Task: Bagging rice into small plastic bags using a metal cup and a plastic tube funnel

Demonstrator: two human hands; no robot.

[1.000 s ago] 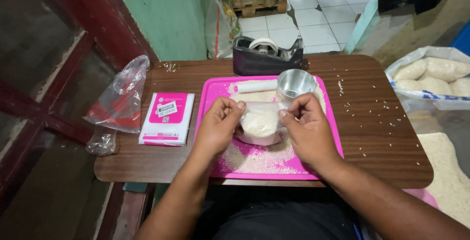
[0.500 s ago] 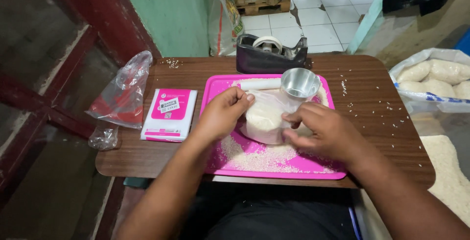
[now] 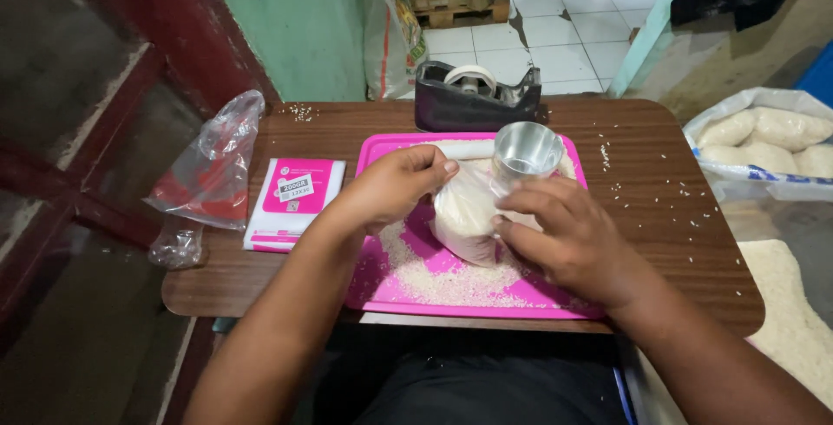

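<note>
From the head camera, a pink tray (image 3: pixel 382 290) lay at the middle of a brown wooden table (image 3: pixel 668 217), and everything else is placed against it. On the tray, right of its centre, stood a small clear bag of rice (image 3: pixel 462 217), plump and leaning slightly. The left hand (image 3: pixel 395 184) pinched the bag's upper edge between thumb and fingers, closed on the plastic. The right hand (image 3: pixel 568 234) pressed against the bag's right side with its fingers curled partway, touching it and cupping it rather than fully gripping. Loose rice grains (image 3: pixel 447 282) were scattered over the tray's front half, below the bag. A shiny metal cup (image 3: pixel 525 152) stood at the tray's back right corner, just above the right hand. A white roll (image 3: pixel 460 149) lay along the tray's back edge. Behind the tray sat a dark tape dispenser (image 3: pixel 475 95). Left of the tray lay a pink and white packet (image 3: pixel 295 201), and further left a crumpled clear plastic bag (image 3: pixel 213 165). Well right of the tray, off the table, was a large open sack (image 3: pixel 764 134) holding filled white bags.
</note>
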